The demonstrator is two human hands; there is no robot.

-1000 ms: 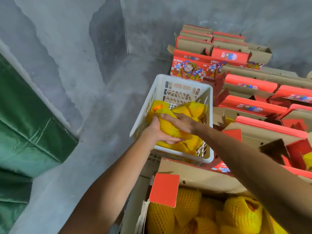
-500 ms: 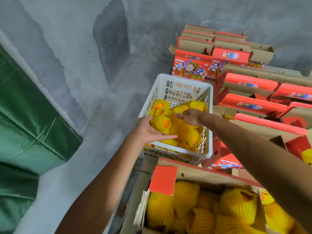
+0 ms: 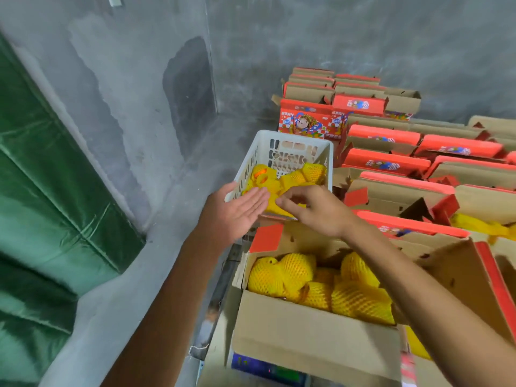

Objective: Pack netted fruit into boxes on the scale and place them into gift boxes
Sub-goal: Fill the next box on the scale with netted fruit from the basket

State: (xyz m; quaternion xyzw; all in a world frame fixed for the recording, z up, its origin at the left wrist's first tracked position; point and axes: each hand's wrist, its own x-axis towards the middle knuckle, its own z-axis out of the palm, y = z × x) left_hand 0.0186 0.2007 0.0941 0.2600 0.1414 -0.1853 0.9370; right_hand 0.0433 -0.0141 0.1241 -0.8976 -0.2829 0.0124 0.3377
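Note:
A white plastic basket [image 3: 259, 152] holds several fruits in yellow foam netting [image 3: 310, 173]. My left hand [image 3: 237, 213] hovers flat and open at the basket's near left corner, holding nothing. My right hand [image 3: 315, 210] hangs over the basket's near rim with its fingers loosely curled and nothing in them. Just below, an open cardboard box [image 3: 312, 331] with red flaps is filled with netted fruit [image 3: 296, 272]. It stands on a scale [image 3: 265, 368] whose display shows at the bottom edge.
Many red-and-brown gift boxes [image 3: 388, 160] stand open in rows to the right and behind the basket; one at the far right holds yellow netting [image 3: 480, 227]. A grey concrete wall and floor lie to the left, with a green tarp [image 3: 42, 208] at the far left.
Both hands held a netted fruit in the basket a second ago; they have let go and drawn back to the basket's near edge. The view has tilted down, showing more of the box.

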